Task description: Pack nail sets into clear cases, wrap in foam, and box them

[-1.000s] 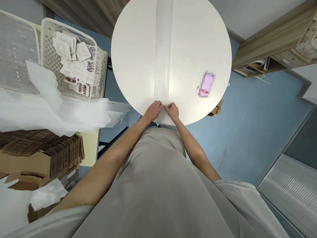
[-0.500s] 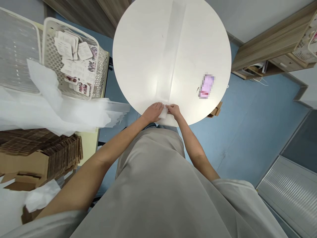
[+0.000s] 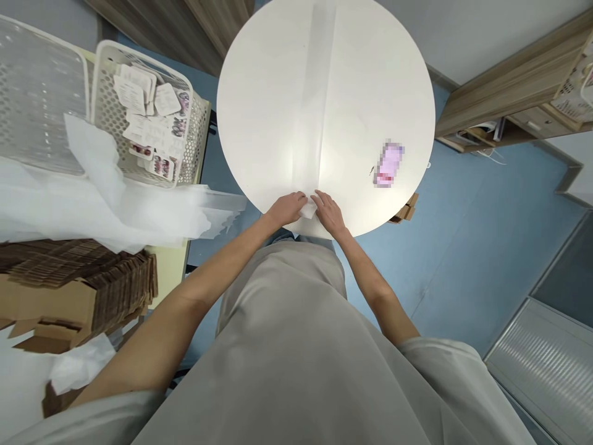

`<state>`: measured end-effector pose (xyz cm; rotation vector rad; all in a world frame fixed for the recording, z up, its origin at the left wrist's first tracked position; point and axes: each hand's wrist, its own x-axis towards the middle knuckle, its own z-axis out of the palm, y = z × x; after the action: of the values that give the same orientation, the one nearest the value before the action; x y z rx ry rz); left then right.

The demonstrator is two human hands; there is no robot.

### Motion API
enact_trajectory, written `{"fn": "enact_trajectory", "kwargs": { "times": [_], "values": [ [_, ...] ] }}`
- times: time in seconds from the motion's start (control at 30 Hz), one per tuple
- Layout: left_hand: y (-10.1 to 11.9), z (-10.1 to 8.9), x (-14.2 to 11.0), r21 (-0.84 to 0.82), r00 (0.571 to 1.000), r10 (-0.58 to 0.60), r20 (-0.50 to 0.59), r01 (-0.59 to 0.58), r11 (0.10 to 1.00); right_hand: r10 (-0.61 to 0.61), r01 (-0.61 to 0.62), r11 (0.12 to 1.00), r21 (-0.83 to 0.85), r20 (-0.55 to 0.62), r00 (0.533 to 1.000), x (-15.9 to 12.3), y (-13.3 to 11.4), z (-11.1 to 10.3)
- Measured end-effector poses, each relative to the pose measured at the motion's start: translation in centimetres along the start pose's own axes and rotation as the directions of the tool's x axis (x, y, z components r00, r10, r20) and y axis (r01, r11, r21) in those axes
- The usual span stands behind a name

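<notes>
A long, translucent white strip of packing foam runs down the round white table toward me. Its near end is folded into a small white bundle close to the table's edge. My left hand grips the left side of that bundle, fingers together. On the right side, my right hand has its fingers bent around the bundle's edge, slightly apart from each other. Whatever may lie inside the fold cannot be made out.
A pixelated pink object lies on the table's right side. To the left stand a white basket of carded items, loose foam sheets and stacked flattened cardboard boxes. A wooden cabinet stands at right.
My right hand has shifted slightly at the bundle, its fingers opening from a tight pinch to a looser bend. The left hand stays at the fold, and the bundle looks shorter.
</notes>
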<state>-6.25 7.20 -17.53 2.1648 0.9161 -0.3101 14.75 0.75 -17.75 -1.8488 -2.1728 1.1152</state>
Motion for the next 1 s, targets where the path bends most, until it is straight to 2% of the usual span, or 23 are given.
{"fn": "enact_trajectory", "kwargs": {
  "times": [0.13, 0.3, 0.4, 0.47, 0.57, 0.73, 0.8, 0.87, 0.97, 1.0],
  "values": [
    [-0.3, -0.4, 0.0, -0.089, 1.0, -0.021, -0.008, 0.021, 0.996, 0.002, -0.002, 1.0, 0.028, 0.03, 1.0, 0.8, 0.0, 0.3],
    [-0.5, -0.3, -0.1, -0.257, 0.991, -0.133, -0.013, 0.125, 0.958, 0.041, -0.044, 0.997, 0.064, 0.057, 0.998, 1.4, 0.3, 0.0],
    [-0.4, -0.6, -0.2, -0.385, 0.973, -0.23, -0.007, 0.21, 0.899, 0.041, -0.048, 0.993, 0.112, 0.063, 0.997, 1.6, 0.9, -0.2],
    [-0.5, -0.9, -0.4, -0.492, 0.951, -0.309, 0.003, 0.271, 0.828, 0.04, -0.048, 0.987, 0.155, 0.056, 0.998, 1.9, 1.3, -0.4],
    [-1.0, -1.0, -0.7, -0.669, 0.913, -0.408, 0.032, 0.323, 0.67, 0.039, -0.047, 0.977, 0.21, 0.041, 0.998, 2.5, 1.6, -0.6],
    [-2.0, 0.0, -0.8, -0.865, 0.852, -0.511, 0.117, 0.34, 0.369, 0.082, -0.091, 0.975, 0.201, 0.054, 0.995, 4.2, 1.4, -1.2],
    [-2.3, 0.6, -0.7, -0.896, 0.831, -0.538, 0.141, 0.338, 0.288, 0.11, -0.121, 0.976, 0.183, 0.069, 0.992, 4.9, 1.4, -1.3],
    [-2.4, 1.0, -0.6, -0.896, 0.836, -0.53, 0.14, 0.335, 0.291, 0.15, -0.161, 0.971, 0.178, 0.078, 0.986, 5.5, 1.4, -1.3],
    [-2.3, 1.6, -0.2, -0.875, 0.862, -0.501, 0.074, 0.298, 0.383, 0.228, -0.238, 0.955, 0.174, 0.074, 0.971, 6.3, 1.2, -1.3],
    [-2.3, 1.7, 0.1, -0.869, 0.856, -0.515, 0.046, 0.289, 0.402, 0.254, -0.263, 0.95, 0.168, 0.072, 0.964, 6.5, 1.0, -1.4]
  ]
}}
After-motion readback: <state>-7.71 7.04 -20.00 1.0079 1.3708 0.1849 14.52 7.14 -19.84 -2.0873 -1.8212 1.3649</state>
